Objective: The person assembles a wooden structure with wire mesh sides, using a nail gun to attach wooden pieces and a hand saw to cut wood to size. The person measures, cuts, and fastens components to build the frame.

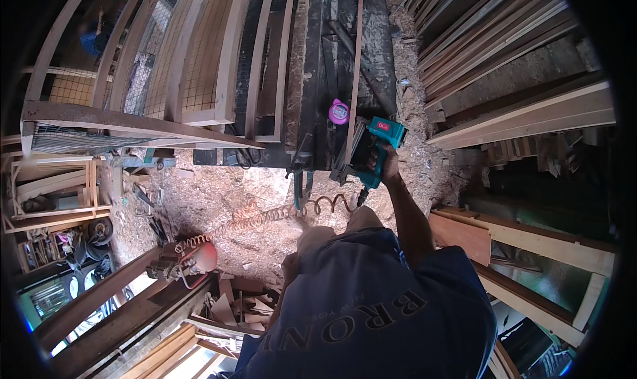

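Observation:
My right hand (382, 161) is wrapped round the handle of a teal nail gun (389, 132), held over the right front corner of a dark, worn workbench (310, 67). A coiled air hose (265, 216) runs from the foot of its handle. My left hand (290, 266) hangs low beside my leg, away from the bench; its fingers do not show clearly. Just left of the nail gun lies a pink tape measure (338, 112). A long thin wooden strip (357, 61) stretches along the bench, its near end by the gun's dark magazine.
Slatted wooden frames with wire mesh (152, 117) stand left of the bench. A clamp (302, 173) sits at its front edge. Stacked boards (524, 120) line the right side. A compressor (189, 263) and wood offcuts (245, 306) are at lower left. Shavings (225, 196) cover the floor.

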{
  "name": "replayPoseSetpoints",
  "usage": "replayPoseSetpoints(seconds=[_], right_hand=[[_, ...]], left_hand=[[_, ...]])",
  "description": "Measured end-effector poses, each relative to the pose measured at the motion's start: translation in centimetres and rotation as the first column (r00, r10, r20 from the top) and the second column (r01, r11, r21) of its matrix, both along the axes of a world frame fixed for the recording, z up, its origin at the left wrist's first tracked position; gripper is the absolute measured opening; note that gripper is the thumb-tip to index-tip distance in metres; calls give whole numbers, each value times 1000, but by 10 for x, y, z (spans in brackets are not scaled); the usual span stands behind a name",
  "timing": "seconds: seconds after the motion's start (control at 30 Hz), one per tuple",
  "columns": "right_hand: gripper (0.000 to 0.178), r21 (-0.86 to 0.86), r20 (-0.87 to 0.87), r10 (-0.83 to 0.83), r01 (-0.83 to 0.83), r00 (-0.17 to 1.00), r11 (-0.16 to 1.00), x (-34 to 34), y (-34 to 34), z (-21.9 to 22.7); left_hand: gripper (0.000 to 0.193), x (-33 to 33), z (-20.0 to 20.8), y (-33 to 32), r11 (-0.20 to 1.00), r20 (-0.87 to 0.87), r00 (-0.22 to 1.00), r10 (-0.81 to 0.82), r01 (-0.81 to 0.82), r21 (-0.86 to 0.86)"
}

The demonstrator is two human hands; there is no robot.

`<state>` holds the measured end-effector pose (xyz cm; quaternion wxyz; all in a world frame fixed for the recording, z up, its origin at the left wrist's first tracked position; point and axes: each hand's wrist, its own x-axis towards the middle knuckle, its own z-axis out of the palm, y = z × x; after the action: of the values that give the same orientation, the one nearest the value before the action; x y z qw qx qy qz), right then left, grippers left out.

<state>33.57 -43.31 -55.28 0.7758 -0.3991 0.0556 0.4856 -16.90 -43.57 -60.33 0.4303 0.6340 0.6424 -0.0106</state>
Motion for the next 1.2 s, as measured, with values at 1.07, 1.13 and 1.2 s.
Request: replayPoseSetpoints(seconds=[1.07,1.13,1.2], right_hand=[[24,-611,495,311,-70,-811,788,6,99,52],[23,-589,531,286,-105,-797,801,8,95,56],[23,-523,555,213,-139,-804,841,3,87,65]], left_hand=[[26,35,42,-48,948,46,976,215,-220,229],[26,62,74,-36,922,201,935,293,-332,199],[26,89,108,-22,967,136,984,120,-146,207]])
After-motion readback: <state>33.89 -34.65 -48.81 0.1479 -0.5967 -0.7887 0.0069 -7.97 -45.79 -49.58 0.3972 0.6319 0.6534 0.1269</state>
